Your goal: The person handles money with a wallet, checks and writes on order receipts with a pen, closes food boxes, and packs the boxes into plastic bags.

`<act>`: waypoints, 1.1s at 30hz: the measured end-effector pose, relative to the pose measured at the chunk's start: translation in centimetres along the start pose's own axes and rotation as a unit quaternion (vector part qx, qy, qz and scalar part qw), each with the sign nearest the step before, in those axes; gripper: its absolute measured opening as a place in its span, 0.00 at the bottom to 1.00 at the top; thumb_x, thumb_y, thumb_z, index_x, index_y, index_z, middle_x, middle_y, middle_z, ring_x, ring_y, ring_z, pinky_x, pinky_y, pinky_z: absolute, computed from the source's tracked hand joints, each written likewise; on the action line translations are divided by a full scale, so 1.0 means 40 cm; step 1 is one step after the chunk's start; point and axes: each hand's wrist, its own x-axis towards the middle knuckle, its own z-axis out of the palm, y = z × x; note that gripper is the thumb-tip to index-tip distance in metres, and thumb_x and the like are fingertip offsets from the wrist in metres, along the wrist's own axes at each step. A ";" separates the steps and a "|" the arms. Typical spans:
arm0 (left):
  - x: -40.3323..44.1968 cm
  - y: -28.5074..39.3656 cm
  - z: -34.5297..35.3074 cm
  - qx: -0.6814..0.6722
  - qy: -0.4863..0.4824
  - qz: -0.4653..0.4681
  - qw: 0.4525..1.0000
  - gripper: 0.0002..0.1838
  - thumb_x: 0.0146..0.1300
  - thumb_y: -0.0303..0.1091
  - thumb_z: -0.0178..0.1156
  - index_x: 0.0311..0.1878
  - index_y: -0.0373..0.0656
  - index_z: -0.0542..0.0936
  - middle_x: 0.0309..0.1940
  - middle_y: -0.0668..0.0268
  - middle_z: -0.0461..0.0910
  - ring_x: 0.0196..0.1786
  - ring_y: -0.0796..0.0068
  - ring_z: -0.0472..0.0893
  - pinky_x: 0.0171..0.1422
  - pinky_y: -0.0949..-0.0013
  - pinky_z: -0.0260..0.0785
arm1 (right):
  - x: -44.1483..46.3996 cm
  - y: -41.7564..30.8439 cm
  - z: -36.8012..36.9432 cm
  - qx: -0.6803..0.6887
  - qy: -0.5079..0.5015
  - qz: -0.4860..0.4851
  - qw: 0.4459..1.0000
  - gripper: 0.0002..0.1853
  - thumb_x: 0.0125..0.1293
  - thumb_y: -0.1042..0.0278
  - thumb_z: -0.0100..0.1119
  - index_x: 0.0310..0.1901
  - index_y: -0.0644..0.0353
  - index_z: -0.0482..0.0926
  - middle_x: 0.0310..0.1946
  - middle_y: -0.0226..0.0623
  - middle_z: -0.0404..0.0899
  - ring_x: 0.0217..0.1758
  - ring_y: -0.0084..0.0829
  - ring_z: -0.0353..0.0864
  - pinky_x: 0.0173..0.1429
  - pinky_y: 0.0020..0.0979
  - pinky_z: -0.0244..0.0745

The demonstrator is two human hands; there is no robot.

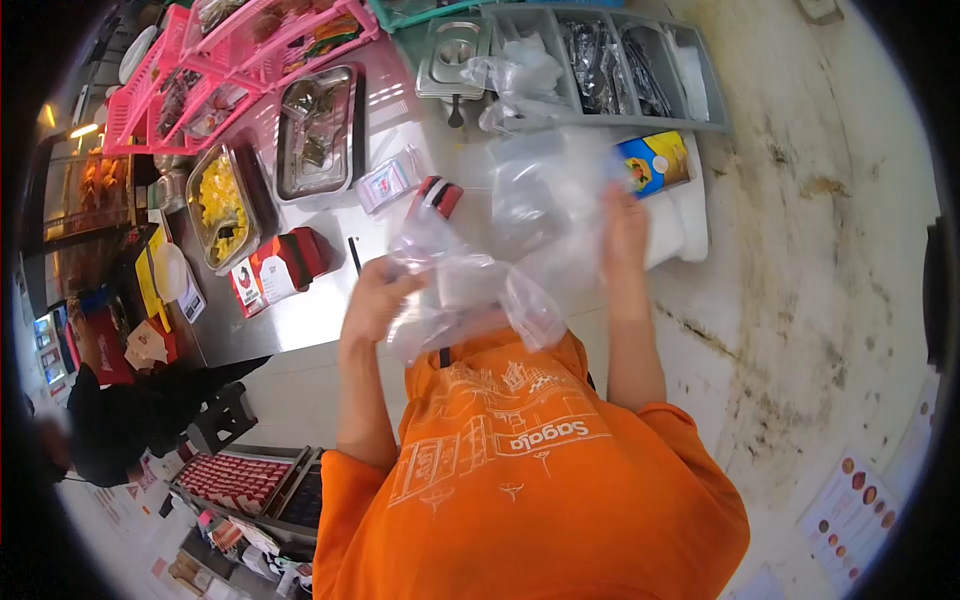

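My left hand (385, 298) is closed on a clear plastic bag (465, 285) that hangs crumpled in front of my orange shirt. It seems to have something pale inside, but I cannot make out what. My right hand (626, 235) is raised at the right of the bag, its fingers smeared by motion. Beside those fingers is a blurred sheet of clear plastic (530, 190); whether they grip it is unclear. Just behind the right hand lies a blue and yellow packet (655, 163). A small red and black pack (436, 197) sits beyond the left hand.
On the steel counter (325, 315) stand a tray of yellow food (222, 205), a deep metal tray (318, 130) and a red and white box (275, 272). Pink baskets (240, 50) and a grey divided bin (620, 70) line the back. A person in black (130, 420) is at left.
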 end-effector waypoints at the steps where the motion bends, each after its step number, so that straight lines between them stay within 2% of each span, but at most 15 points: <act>1: -0.029 0.008 -0.022 -0.098 0.059 0.004 0.993 0.14 0.59 0.32 0.67 0.45 0.32 0.84 0.33 0.69 0.82 0.32 0.82 0.76 0.37 0.75 0.68 | 0.077 0.013 -0.053 -0.010 0.100 -0.051 0.994 0.21 0.75 0.53 0.58 0.29 0.62 0.78 0.22 0.18 0.71 0.25 0.12 0.64 0.27 0.23 0.58; 3: -0.039 -0.058 -0.084 -0.219 0.110 0.038 0.969 0.12 0.62 0.31 0.65 0.46 0.34 0.84 0.35 0.67 0.84 0.34 0.81 0.79 0.42 0.74 0.71 | 0.160 -0.005 -0.107 -0.063 0.157 -0.098 0.981 0.22 0.73 0.49 0.59 0.34 0.66 0.78 0.27 0.30 0.78 0.28 0.23 0.74 0.33 0.31 0.69; 6: -0.079 -0.084 -0.123 -0.248 0.112 0.032 0.962 0.12 0.64 0.31 0.65 0.47 0.36 0.84 0.33 0.71 0.82 0.33 0.83 0.76 0.36 0.76 0.68 | 0.234 0.008 -0.103 -0.527 0.062 -0.136 0.836 0.27 0.69 0.47 0.62 0.45 0.72 0.77 0.42 0.51 0.82 0.46 0.43 0.81 0.50 0.43 0.74; 8: -0.100 -0.077 -0.126 -0.254 0.113 0.026 0.960 0.12 0.64 0.31 0.65 0.48 0.37 0.83 0.31 0.74 0.79 0.31 0.85 0.73 0.31 0.77 0.64 | 0.100 -0.063 0.040 -0.536 0.112 -0.323 0.772 0.33 0.64 0.50 0.67 0.56 0.75 0.72 0.57 0.62 0.74 0.64 0.57 0.72 0.67 0.49 0.66; 9: -0.115 -0.069 -0.122 -0.256 0.122 0.024 0.959 0.12 0.64 0.32 0.65 0.49 0.37 0.83 0.30 0.75 0.77 0.30 0.86 0.71 0.30 0.77 0.62 | 0.001 -0.079 0.136 -0.422 0.039 -0.404 0.811 0.36 0.59 0.52 0.71 0.60 0.72 0.71 0.60 0.59 0.73 0.66 0.56 0.70 0.71 0.46 0.64; 10: -0.137 -0.062 -0.114 -0.257 0.131 0.016 0.957 0.13 0.64 0.32 0.65 0.50 0.38 0.83 0.29 0.76 0.75 0.29 0.87 0.69 0.28 0.77 0.60 | -0.149 -0.123 0.240 -0.331 -0.113 -0.365 0.863 0.41 0.54 0.50 0.75 0.63 0.68 0.70 0.60 0.56 0.74 0.66 0.56 0.70 0.71 0.46 0.63; 11: -0.157 -0.067 -0.113 -0.256 0.138 0.009 0.957 0.13 0.64 0.32 0.66 0.50 0.39 0.83 0.28 0.78 0.73 0.28 0.88 0.67 0.27 0.77 0.57 | -0.267 -0.157 0.307 -0.304 -0.274 -0.334 0.849 0.44 0.51 0.48 0.77 0.63 0.67 0.70 0.59 0.54 0.75 0.67 0.55 0.69 0.72 0.46 0.62; 12: -0.158 -0.104 -0.113 -0.294 0.119 0.024 0.948 0.17 0.63 0.34 0.67 0.54 0.41 0.82 0.27 0.79 0.71 0.28 0.88 0.65 0.27 0.77 0.56 | -0.349 -0.136 0.364 -0.311 -0.337 -0.419 0.784 0.38 0.55 0.51 0.75 0.62 0.65 0.73 0.56 0.51 0.76 0.64 0.52 0.72 0.67 0.44 0.68; 14: -0.200 -0.137 -0.120 -0.313 0.122 0.036 0.941 0.17 0.63 0.35 0.67 0.55 0.42 0.81 0.27 0.79 0.71 0.28 0.88 0.65 0.28 0.77 0.56 | -0.413 -0.023 0.426 -0.367 -0.358 -0.409 0.755 0.28 0.62 0.60 0.72 0.60 0.61 0.75 0.52 0.44 0.81 0.54 0.38 0.81 0.59 0.38 0.75; 17: -0.273 -0.221 -0.183 -0.264 0.142 0.062 0.952 0.19 0.60 0.34 0.70 0.54 0.43 0.81 0.28 0.78 0.72 0.29 0.88 0.66 0.31 0.77 0.58 | -0.422 -0.006 0.435 -0.274 -0.443 -0.017 0.854 0.14 0.68 0.62 0.67 0.50 0.61 0.81 0.33 0.31 0.82 0.35 0.22 0.81 0.39 0.27 0.76; 22: -0.367 -0.334 -0.234 -0.083 0.228 0.079 0.967 0.21 0.55 0.31 0.74 0.52 0.42 0.80 0.28 0.72 0.76 0.30 0.80 0.72 0.35 0.72 0.66 | -0.516 0.034 0.411 -0.238 -0.541 -0.011 0.806 0.12 0.69 0.62 0.64 0.35 0.64 0.82 0.22 0.26 0.77 0.25 0.16 0.71 0.30 0.25 0.68; 24: -0.379 -0.362 -0.231 0.114 0.438 0.195 0.870 0.23 0.53 0.33 0.76 0.52 0.42 0.80 0.29 0.68 0.78 0.29 0.72 0.75 0.38 0.68 0.70 | -0.534 0.076 0.401 -0.257 -0.581 0.002 0.772 0.12 0.70 0.62 0.63 0.33 0.64 0.80 0.22 0.23 0.74 0.25 0.14 0.67 0.29 0.25 0.65; 26: -0.414 -0.372 -0.223 0.300 0.588 0.230 0.715 0.25 0.50 0.34 0.77 0.51 0.41 0.80 0.32 0.61 0.82 0.32 0.58 0.79 0.41 0.61 0.75 | -0.573 0.102 0.402 -0.303 -0.550 -0.002 0.778 0.13 0.70 0.62 0.63 0.32 0.63 0.79 0.21 0.22 0.73 0.24 0.14 0.66 0.28 0.24 0.63; 30: -0.530 -0.355 -0.057 -0.008 0.345 0.214 0.914 0.19 0.54 0.32 0.76 0.46 0.38 0.80 0.34 0.60 0.84 0.35 0.66 0.82 0.43 0.65 0.76 | -0.699 0.176 0.411 -0.126 -0.551 0.098 0.819 0.18 0.70 0.58 0.66 0.26 0.60 0.75 0.19 0.21 0.71 0.22 0.14 0.64 0.27 0.22 0.60; 33: -0.534 -0.381 -0.008 -0.165 0.210 0.232 0.935 0.11 0.61 0.29 0.70 0.42 0.37 0.79 0.35 0.63 0.84 0.38 0.74 0.83 0.45 0.69 0.76 | -0.746 0.188 0.421 -0.069 -0.591 0.132 0.793 0.21 0.68 0.54 0.68 0.23 0.56 0.72 0.19 0.22 0.72 0.21 0.13 0.64 0.25 0.21 0.59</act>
